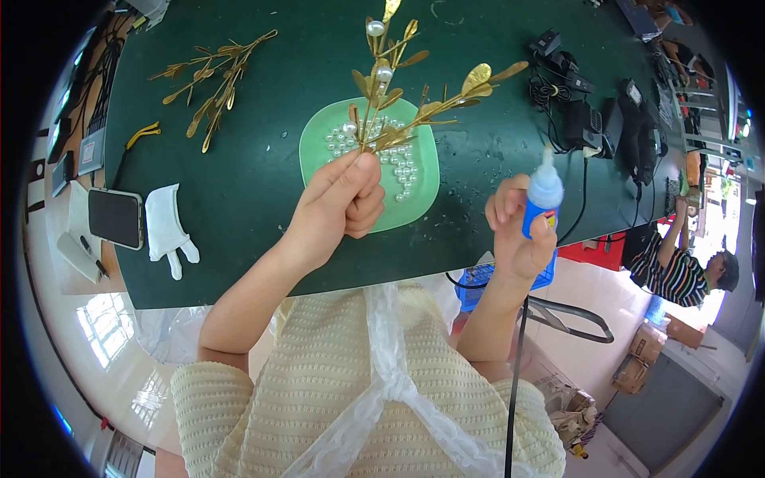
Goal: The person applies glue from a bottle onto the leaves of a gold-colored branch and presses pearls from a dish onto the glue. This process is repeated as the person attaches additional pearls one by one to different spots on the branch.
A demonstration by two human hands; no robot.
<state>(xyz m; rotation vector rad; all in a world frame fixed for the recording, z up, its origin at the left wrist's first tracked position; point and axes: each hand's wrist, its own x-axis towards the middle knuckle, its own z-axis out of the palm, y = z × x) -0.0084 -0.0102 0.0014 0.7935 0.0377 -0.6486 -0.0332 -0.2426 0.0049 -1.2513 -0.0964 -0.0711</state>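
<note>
Pinched in my left hand (341,193) is the base of a gold metal leaf branch (430,107), its stems fanning up and to the right. White pearl beads (375,29) sit on a few of its stems. My right hand (519,231) grips a small blue glue bottle (544,191) with a pale, narrow nozzle pointing up. Beneath the branch lies a light green plate (420,209) with many loose pearl beads (405,171) on it. My left hand covers part of the plate's near left side.
On the green table (239,159), another gold leaf branch (213,76) lies at the far left, near yellow-handled pliers (143,134). A phone (116,217) and a white glove (168,223) are at the left edge. Black adapters and cables (584,123) crowd the right. Another person (677,267) is beyond the right edge.
</note>
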